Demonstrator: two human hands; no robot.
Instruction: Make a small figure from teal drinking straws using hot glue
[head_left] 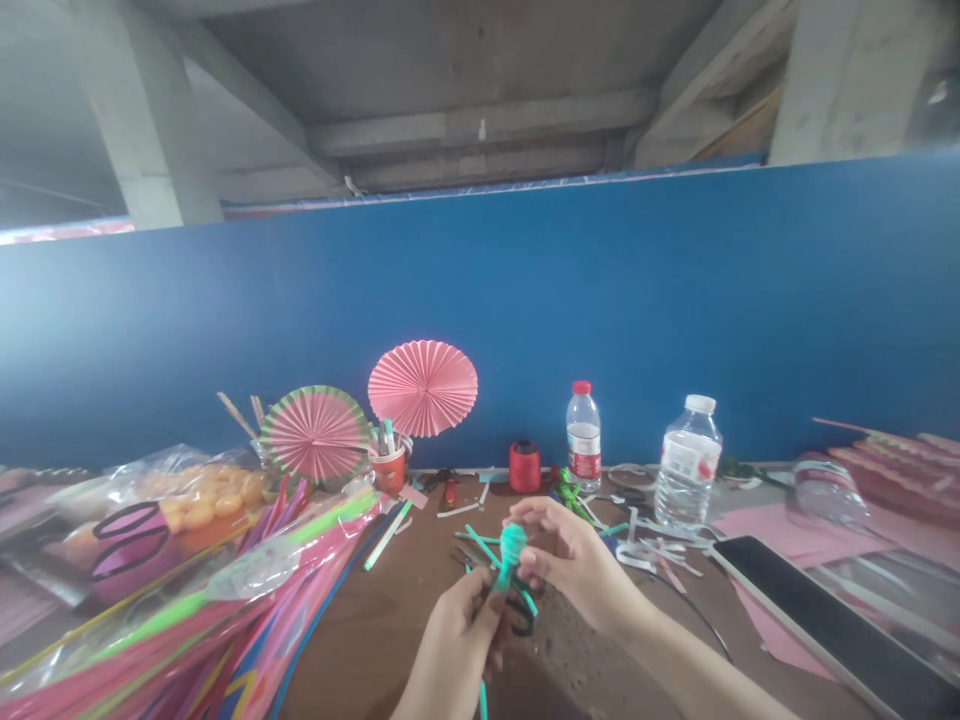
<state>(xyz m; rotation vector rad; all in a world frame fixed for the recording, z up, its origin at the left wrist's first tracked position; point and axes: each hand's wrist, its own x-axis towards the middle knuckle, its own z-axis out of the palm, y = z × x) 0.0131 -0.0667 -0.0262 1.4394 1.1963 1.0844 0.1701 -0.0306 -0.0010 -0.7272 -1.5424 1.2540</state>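
A teal pipe-cleaner piece (513, 548), wound into a rounded bulb with a narrower stem, is held upright over the table's middle. My left hand (466, 622) pinches its stem from below. At the bulb's right side, the thumb and curled fingers of my right hand (566, 560) grip it. Loose teal pipe cleaners (484, 543) stick out to the left of the bulb, and one strand hangs below my left hand. Behind the hands lies a pair of scissors with black handles (523, 618), partly hidden by the piece and my fingers.
Bundled colourful pipe cleaners in plastic (225, 610) fill the left side. Two paper fans, the pink one (422, 388) higher, stand behind near an orange cup (389, 470). A red thread spool (525, 467), water bottles (688, 465), white scraps (656, 548) and a phone (825, 625) lie rightward.
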